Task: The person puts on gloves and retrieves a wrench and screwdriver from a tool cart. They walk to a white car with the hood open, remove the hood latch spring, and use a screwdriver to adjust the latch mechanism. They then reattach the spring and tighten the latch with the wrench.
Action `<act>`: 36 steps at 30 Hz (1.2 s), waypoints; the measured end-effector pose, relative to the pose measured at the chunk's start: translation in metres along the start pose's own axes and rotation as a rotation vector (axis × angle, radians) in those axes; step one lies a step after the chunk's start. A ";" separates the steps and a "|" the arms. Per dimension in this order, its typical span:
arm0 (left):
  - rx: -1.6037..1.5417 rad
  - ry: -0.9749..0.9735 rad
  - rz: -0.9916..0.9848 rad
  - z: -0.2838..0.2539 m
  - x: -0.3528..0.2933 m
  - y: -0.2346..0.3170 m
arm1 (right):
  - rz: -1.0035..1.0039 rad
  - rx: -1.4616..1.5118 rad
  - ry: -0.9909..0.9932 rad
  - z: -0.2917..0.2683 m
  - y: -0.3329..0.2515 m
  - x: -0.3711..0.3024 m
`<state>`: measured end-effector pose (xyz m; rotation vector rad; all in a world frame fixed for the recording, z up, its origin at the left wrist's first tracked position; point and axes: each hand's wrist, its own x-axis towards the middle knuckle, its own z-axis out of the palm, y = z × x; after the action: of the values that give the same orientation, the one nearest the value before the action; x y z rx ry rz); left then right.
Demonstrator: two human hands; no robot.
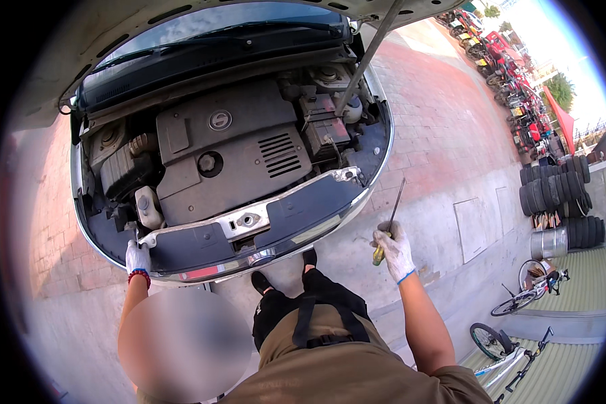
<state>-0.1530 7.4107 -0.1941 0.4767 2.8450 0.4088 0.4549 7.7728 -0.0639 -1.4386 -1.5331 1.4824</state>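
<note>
My right hand point(395, 246), in a white glove with a blue cuff, is closed round the yellow-green handle of a screwdriver point(380, 255). Its long thin shaft points up and away, clear of the car. At the front left corner of the engine bay, my left hand point(138, 258), also gloved, is at the edge of the dark front cover panel point(185, 244). Its fingers look curled in by the panel's end; what they grip is too small to make out. Just beyond them sits a whitish fluid reservoir point(149, 207).
The raised hood point(44, 81) rests on a prop rod point(374, 50) at the right of the bay. A dark engine cover point(236, 148) and a battery point(326, 131) fill the middle. Stacked tyres point(555, 188), bicycles point(532, 289) and parked motorcycles point(512, 94) stand off to the right.
</note>
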 end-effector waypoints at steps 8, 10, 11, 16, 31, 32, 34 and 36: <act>-0.020 0.172 -0.216 0.002 -0.033 0.043 | -0.383 -1.094 -0.179 0.041 0.017 0.231; -0.129 0.175 -0.238 0.009 -0.079 0.058 | -0.463 -1.161 -0.356 0.043 0.040 0.258; -0.090 0.095 -0.325 0.014 -0.104 0.064 | -0.452 -1.199 -0.379 0.047 0.044 0.265; -0.251 0.018 -0.551 0.059 -0.243 0.120 | -0.399 -1.093 -0.422 0.042 0.040 0.257; -0.063 0.226 -0.420 -0.010 -0.024 0.050 | 0.257 -0.642 -0.323 -0.082 0.070 0.120; -0.085 0.161 -0.407 -0.008 -0.013 0.052 | 0.260 -0.628 -0.277 -0.100 0.082 0.101; 0.012 0.058 -0.421 0.006 0.001 0.026 | 0.486 -0.529 -0.121 -0.109 0.066 0.069; 0.001 0.074 -0.345 0.020 0.007 0.003 | 0.531 -0.367 -0.006 -0.116 0.074 0.042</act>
<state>-0.1532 7.4201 -0.2128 -0.0339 2.9183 0.3646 0.5729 7.8358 -0.1180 -2.1887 -1.5572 1.5364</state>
